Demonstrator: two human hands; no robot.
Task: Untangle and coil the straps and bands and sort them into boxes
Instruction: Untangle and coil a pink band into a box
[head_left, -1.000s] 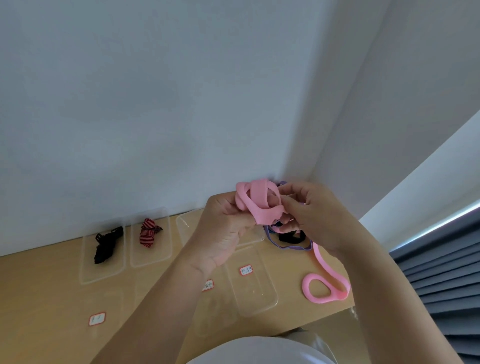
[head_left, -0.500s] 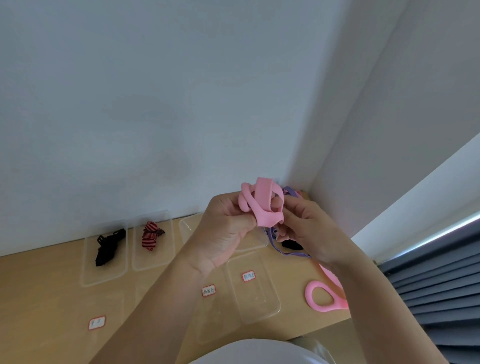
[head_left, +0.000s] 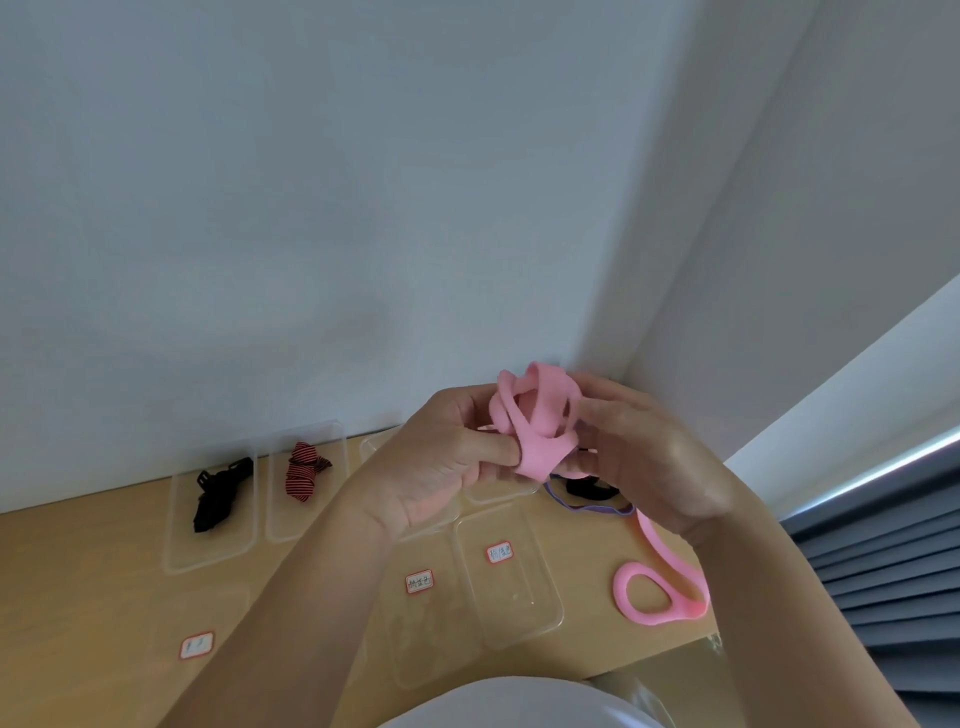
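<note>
Head view: both hands are raised at the centre of the frame, above the table (head_left: 78, 597). Between them is a pink band (head_left: 537, 415), wound into a loose bundle of crossing loops. The left hand (head_left: 441, 467) pinches the bundle's lower fold, with its thumb pressed on the band. The right hand (head_left: 649, 457) has its fingers curled against the bundle's right side. It seems to grip there too, though the loops hide its fingertips.

Half a second ago the right hand was lower, working at the bundle's bottom edge. Now it sits higher, beside the loops, and the bundle looks fuller. The band's tail, then partly hidden behind the wrist, now shows running down from under the right hand. It ends in a loop lying on the table at lower right.

The rest is unchanged. Clear boxes (head_left: 208, 564) lie on the table, with small labels (head_left: 500, 552) near the lower ones. At left of centre, one box holds a black strap (head_left: 221, 493) and the box beside it a striped strap (head_left: 304, 470). Just under the right hand, a purple band (head_left: 587, 508) lies on the table around a second black strap (head_left: 592, 488).
</note>
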